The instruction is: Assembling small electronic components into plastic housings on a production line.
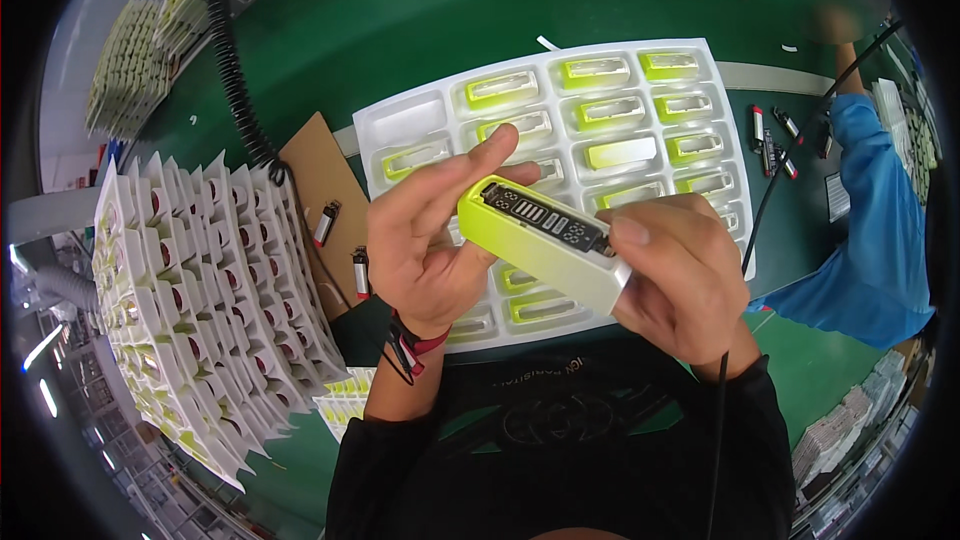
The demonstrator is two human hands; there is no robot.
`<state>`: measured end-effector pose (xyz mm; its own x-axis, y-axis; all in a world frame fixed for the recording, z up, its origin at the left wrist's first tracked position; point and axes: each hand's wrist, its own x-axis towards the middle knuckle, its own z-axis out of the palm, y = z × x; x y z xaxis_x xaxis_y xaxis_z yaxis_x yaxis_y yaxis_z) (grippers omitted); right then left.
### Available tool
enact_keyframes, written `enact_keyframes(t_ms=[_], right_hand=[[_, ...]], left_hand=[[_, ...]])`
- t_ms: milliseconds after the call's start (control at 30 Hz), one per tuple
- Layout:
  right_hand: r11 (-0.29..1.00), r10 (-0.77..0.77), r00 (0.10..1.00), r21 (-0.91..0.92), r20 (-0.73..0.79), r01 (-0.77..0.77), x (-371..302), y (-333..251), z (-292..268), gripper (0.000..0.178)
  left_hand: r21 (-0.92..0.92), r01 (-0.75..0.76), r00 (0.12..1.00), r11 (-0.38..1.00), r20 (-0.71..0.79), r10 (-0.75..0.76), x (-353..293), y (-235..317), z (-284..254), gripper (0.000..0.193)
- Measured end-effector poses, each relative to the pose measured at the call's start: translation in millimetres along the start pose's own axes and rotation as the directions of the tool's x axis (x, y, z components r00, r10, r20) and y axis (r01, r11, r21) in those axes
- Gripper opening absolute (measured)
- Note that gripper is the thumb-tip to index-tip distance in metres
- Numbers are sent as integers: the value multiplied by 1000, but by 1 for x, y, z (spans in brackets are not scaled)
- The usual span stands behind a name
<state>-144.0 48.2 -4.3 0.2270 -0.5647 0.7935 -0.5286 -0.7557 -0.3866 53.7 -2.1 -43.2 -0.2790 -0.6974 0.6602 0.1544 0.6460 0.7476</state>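
Note:
Both my hands hold a rectangular plastic device casing [560, 260], fading from yellow-green to white, tilted above a tray. A black display module [545, 218] with pale bars and segments sits in its long opening. My left hand [430, 240] grips the yellow-green end between thumb and palm, its other fingers stretched out behind. My right hand [685, 275] holds the white end, with the thumb at the edge of the opening by the module's end. Beneath lies the white compartment tray [405, 120], with similar open casings [610, 112] in most visible pockets; my hands hide some of them.
A tall stack of loaded white trays [220, 310] stands at left beside brown cardboard [325, 175]. A coiled black cable [230, 60] hangs nearby. Small battery-like parts [768, 150] lie on the green table [400, 10]. At right reaches another person's blue sleeve [865, 230].

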Motion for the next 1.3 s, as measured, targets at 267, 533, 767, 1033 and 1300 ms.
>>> enact_keyframes(t_ms=[267,533,767,1033,1300], right_hand=[[990,121,991,-79,53,-117,-3,10,6,41],[953,300,928,-96,219,-286,-33,21,45,29],[989,145,910,-41,388,-140,18,61,105,22],[984,117,785,-176,609,-10,31,129,183,18],[939,216,897,-332,387,-83,44,173,145,22]], left_hand=[[-82,208,976,975,-51,-213,-15,-3,-2,39],[388,431,900,814,-121,-419,-28,9,-5,32],[424,686,722,591,-302,-622,-11,0,-56,29],[880,454,826,138,-357,-437,-73,-1,-115,34],[893,353,890,280,-228,-395,-75,-1,-96,33]])
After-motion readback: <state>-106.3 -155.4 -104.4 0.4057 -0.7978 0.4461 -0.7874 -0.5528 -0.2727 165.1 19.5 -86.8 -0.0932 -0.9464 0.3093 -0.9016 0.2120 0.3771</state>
